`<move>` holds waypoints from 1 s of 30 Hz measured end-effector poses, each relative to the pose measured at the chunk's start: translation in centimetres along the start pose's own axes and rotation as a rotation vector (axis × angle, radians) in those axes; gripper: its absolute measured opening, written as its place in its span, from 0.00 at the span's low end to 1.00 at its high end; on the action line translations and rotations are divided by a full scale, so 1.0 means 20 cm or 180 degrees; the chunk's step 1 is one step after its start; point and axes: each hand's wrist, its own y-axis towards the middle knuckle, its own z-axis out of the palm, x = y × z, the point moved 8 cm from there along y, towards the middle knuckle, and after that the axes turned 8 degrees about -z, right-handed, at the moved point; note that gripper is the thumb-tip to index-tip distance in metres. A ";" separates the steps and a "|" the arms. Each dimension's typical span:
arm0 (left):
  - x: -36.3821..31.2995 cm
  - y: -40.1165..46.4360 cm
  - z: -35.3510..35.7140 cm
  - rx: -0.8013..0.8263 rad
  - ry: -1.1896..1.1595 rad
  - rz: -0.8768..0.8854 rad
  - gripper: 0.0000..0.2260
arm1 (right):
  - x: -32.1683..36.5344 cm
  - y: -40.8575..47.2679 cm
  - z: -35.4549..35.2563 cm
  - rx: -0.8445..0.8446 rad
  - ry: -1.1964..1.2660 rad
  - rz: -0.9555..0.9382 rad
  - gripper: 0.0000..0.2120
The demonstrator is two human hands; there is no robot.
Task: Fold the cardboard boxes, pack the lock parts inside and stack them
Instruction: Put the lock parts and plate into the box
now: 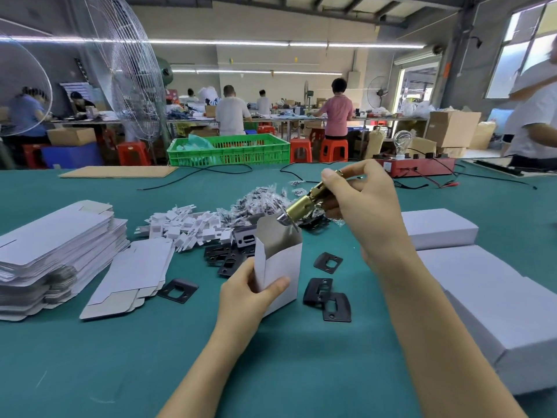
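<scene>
My left hand [244, 297] grips a small white cardboard box [278, 257] held upright with its top flap open, just above the green table [90, 357]. My right hand [361, 203] holds a brass latch bolt [304, 203] tilted down, its metal end at the box's open mouth. Black strike plates [327, 292] lie on the table around the box. Flat unfolded boxes [57, 245] are piled at the left, with more flat blanks [132, 279] beside them. Closed white boxes [494, 300] lie at the right.
A heap of white card inserts [184, 226] and small bagged screws [262, 197] lies behind the box. A red electrical unit [419, 167] with cables sits at the far right. A green crate [229, 150] and seated workers are beyond the table.
</scene>
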 end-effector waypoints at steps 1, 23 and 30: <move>0.00 0.00 0.00 0.0011 0.0017 0.0007 0.10 | -0.01 -0.01 0.01 0.0034 0.0028 0.0034 0.09; -0.02 0.00 0.03 -0.0121 0.0441 0.0450 0.09 | 0.00 -0.07 0.18 0.0663 -0.1253 -0.0677 0.14; -0.01 0.01 0.02 -0.0167 0.0540 0.0579 0.08 | -0.01 -0.10 0.26 0.1109 -0.1860 -0.1078 0.14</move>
